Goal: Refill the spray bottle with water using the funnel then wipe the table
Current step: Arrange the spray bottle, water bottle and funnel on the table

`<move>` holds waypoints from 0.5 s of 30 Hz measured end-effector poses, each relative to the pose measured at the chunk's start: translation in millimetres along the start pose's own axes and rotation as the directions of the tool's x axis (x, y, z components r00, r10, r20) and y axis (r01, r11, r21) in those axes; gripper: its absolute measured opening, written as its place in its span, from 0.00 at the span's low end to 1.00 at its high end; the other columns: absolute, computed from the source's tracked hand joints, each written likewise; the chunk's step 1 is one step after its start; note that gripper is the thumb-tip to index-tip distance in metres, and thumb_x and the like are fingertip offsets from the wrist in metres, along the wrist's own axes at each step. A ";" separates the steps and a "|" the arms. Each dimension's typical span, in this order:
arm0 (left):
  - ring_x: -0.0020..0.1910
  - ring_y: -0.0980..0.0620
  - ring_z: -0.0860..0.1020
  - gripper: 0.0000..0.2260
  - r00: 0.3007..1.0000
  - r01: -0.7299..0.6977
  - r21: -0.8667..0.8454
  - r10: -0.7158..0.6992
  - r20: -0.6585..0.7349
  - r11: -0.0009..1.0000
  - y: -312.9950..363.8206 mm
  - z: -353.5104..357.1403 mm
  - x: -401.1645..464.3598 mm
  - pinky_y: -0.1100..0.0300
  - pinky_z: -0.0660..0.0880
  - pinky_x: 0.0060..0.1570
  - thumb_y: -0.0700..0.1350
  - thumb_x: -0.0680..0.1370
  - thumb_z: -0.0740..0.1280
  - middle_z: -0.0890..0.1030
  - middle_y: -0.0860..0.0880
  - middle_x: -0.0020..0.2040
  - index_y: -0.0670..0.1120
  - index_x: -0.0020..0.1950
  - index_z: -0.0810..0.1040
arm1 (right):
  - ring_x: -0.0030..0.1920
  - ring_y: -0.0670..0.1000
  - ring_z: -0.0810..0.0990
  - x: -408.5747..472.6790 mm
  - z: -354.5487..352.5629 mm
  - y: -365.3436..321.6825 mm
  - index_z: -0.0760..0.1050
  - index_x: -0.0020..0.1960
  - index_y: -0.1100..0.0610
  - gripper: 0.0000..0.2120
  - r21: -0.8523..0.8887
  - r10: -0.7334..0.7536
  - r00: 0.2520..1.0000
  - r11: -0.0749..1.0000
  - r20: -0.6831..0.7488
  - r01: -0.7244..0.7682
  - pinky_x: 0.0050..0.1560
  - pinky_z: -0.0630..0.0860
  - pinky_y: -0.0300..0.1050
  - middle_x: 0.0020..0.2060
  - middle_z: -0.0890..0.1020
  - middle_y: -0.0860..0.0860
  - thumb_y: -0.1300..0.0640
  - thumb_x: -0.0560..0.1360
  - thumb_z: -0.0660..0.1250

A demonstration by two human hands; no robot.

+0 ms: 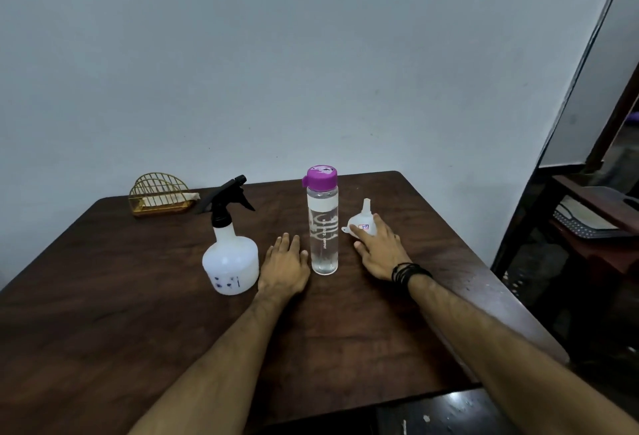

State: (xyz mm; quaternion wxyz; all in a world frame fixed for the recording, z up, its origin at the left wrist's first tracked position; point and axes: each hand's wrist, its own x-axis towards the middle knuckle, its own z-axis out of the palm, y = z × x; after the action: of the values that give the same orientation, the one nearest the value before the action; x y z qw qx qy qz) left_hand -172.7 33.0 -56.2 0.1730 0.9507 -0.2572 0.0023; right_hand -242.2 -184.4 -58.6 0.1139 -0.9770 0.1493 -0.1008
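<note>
Left hand [284,263] lies spread flat on the bench [103,313]; right hand [378,251], fingers loosely spread, touches the upturned funnel [363,218] just beyond it.

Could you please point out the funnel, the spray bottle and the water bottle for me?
funnel [363,219]: head view, on its cone.
spray bottle [231,262]: head view, on its white body.
water bottle [323,227]: head view, on its clear body.

Stood upright on dark wooden table [121,313]: white spray bottle [231,262], clear water bottle [322,223] with purple cap. Left hand [285,267] flat between them, fingers spread. Right hand [378,251] touching upturned white funnel [361,220]. Gold wire holder [160,194] at far corner.
</note>
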 end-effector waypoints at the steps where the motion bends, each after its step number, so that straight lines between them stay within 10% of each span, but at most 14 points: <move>1: 0.80 0.44 0.54 0.24 1.000 -0.005 -0.001 0.005 0.000 1.000 0.0 -0.3 -6.2 0.50 0.52 0.78 0.51 0.85 0.51 0.56 0.42 0.81 0.44 0.80 0.58 | 0.76 0.61 0.57 -6.2 0.9 -1.6 0.62 0.75 0.42 0.22 0.004 -0.003 1.000 1.000 -0.006 0.003 0.73 0.61 0.59 0.77 0.52 0.60 0.48 0.82 0.56; 11: 0.77 0.46 0.62 0.22 0.995 -0.069 -0.026 0.067 -0.072 0.997 -7.5 -6.9 -55.1 0.52 0.58 0.76 0.50 0.84 0.56 0.65 0.43 0.78 0.44 0.77 0.65 | 0.77 0.67 0.52 -54.4 -4.8 -23.3 0.60 0.77 0.43 0.24 0.099 0.101 0.995 0.990 -0.015 -0.099 0.74 0.54 0.64 0.79 0.45 0.59 0.56 0.82 0.56; 15: 0.56 0.49 0.77 0.15 0.912 -0.267 0.013 0.256 -0.321 0.964 -11.1 -17.1 -74.6 0.52 0.75 0.58 0.45 0.79 0.64 0.80 0.49 0.57 0.46 0.65 0.77 | 0.74 0.59 0.62 -77.1 -15.9 -41.9 0.70 0.70 0.49 0.21 0.327 0.171 0.925 0.943 -0.340 -0.054 0.69 0.66 0.65 0.75 0.60 0.57 0.60 0.78 0.62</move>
State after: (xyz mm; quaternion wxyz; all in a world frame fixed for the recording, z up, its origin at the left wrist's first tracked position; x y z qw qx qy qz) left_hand -230.5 84.1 -50.7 0.2253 0.8919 -0.3507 0.1752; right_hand -306.6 -124.3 -45.4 0.2428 -0.9006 0.2063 -0.2956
